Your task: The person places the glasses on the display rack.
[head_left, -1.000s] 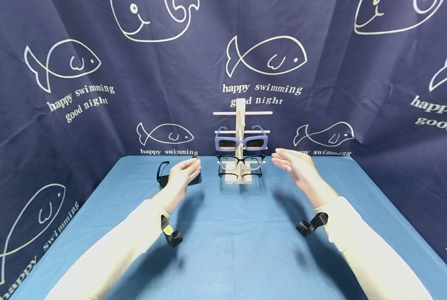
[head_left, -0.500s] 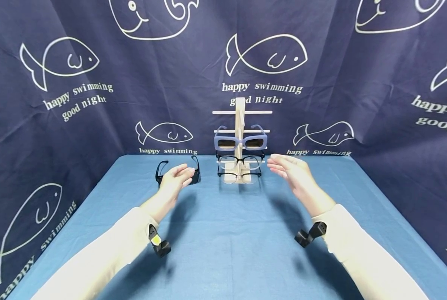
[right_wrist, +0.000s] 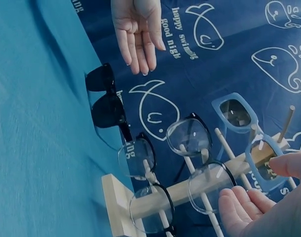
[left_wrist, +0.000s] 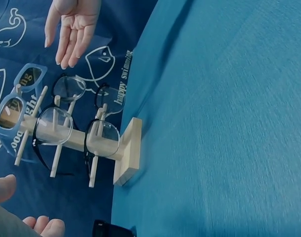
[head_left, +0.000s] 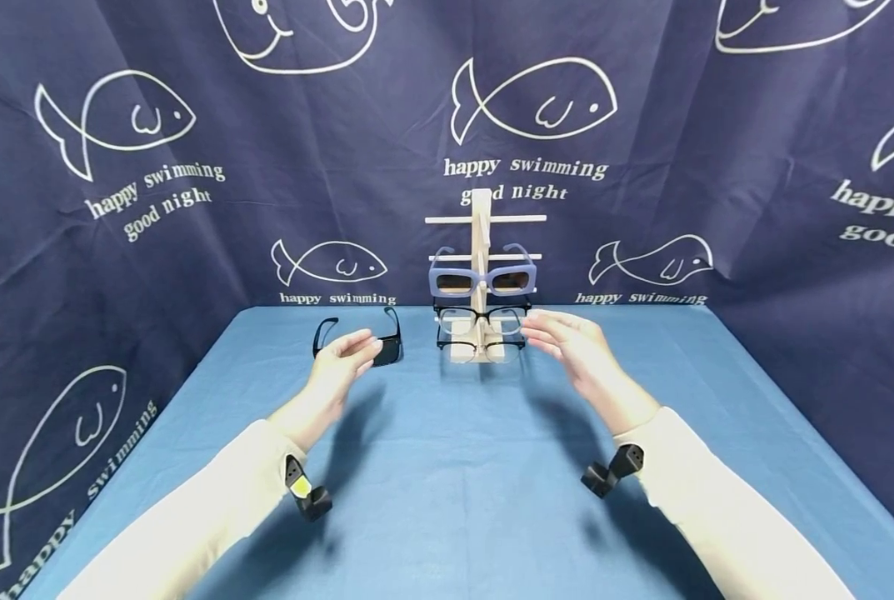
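A wooden eyewear stand (head_left: 481,225) stands at the back of the table. Blue-framed sunglasses (head_left: 482,281) hang on it above two pairs of dark-rimmed clear glasses (left_wrist: 54,126), one over the other. To the left lie black sunglasses (right_wrist: 108,109) with their temples raised, partly hidden in the head view by my left hand (head_left: 334,375). That hand hovers with relaxed fingers and holds nothing. My right hand (head_left: 577,354) is at the stand's right side, fingers extended and nothing in its grasp. Whether its fingertips touch the clear glasses I cannot tell.
A blue cloth (head_left: 454,483) covers the table. Behind it hangs a dark blue curtain (head_left: 387,167) printed with white fish and words. Bare wooden pegs (head_left: 517,219) stick out at the stand's top. Each wrist carries a small black camera (head_left: 613,471).
My left hand has drawn left and back toward me, showing more of the black sunglasses. My right hand has moved a little left, closer to the stand. The glasses have stayed in place.
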### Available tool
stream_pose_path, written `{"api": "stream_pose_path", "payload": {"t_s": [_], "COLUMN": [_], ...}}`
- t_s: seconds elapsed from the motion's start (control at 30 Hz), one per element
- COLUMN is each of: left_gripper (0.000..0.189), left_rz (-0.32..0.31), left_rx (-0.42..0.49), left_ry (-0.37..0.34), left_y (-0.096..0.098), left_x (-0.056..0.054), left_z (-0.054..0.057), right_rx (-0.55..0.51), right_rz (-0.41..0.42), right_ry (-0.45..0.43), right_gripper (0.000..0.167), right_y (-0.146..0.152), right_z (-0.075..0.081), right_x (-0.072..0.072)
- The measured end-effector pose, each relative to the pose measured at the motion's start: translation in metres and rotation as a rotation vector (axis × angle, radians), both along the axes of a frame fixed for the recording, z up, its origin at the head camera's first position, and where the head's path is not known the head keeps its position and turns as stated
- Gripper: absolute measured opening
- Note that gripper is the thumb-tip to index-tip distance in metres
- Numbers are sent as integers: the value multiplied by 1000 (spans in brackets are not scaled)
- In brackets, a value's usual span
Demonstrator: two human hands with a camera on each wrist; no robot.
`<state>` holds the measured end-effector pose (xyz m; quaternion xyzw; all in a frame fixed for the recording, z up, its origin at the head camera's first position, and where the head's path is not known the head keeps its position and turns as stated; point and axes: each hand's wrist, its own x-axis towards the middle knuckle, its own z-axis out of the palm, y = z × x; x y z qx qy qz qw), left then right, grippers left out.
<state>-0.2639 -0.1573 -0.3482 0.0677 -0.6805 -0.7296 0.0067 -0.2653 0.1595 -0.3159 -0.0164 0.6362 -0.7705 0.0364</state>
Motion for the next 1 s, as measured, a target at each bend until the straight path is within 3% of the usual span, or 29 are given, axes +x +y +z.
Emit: {"api": "stream_pose_path", "payload": {"t_s": [0.53,1.0], "left_gripper": [52,55], "left_rz": [-28,-38], "left_rx": [-97,-142], "left_ry": [-47,-72], "left_y": [-25,-33], "left_x": [11,17], "left_z": [3,4], "right_rx": [31,55], "right_rz": [48,77], "right_ry": [-5,7], "right_gripper": [51,47], "right_y": [-29,-45], "right_z": [-2,-9], "right_x": [-3,-2]}}
